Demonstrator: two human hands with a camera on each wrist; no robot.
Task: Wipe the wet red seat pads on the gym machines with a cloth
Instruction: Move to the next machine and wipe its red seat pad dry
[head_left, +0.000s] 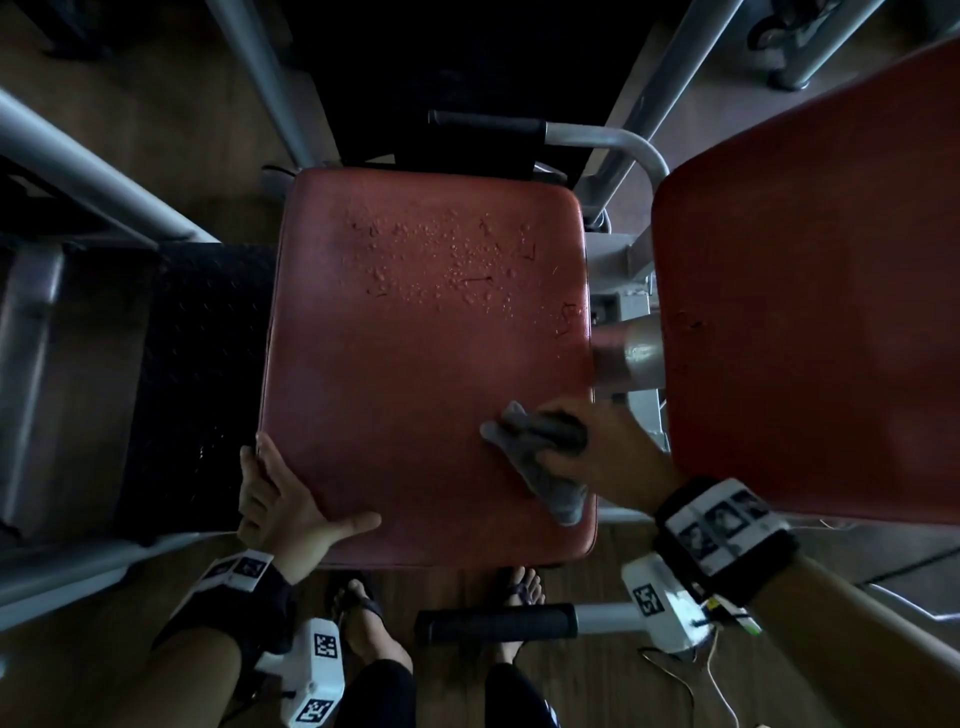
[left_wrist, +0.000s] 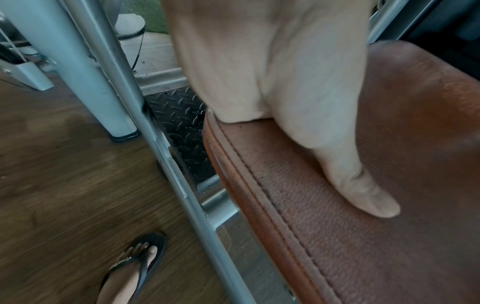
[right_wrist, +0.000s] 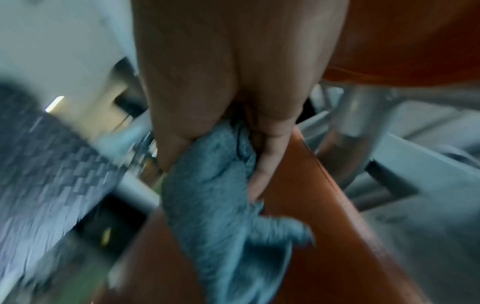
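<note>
A red seat pad (head_left: 415, 374) fills the middle of the head view, with water droplets (head_left: 447, 260) scattered across its far half. My right hand (head_left: 602, 452) grips a bunched grey cloth (head_left: 535, 457) and holds it against the seat's near right part, close to the right edge. In the blurred right wrist view the cloth (right_wrist: 221, 205) hangs from my fingers (right_wrist: 265, 164) over the seat (right_wrist: 324, 226). My left hand (head_left: 291, 499) holds the seat's near left corner, with the thumb (left_wrist: 363, 193) flat on top and the fingers over the left edge.
A second red pad (head_left: 810, 291) rises close on the right. Grey steel frame tubes (head_left: 98, 176) and a black tread plate (head_left: 197, 364) flank the seat's left side. Black-gripped handles lie beyond the seat (head_left: 488, 124) and in front of it (head_left: 493, 623). My sandalled feet (head_left: 363, 613) stand on wooden floor.
</note>
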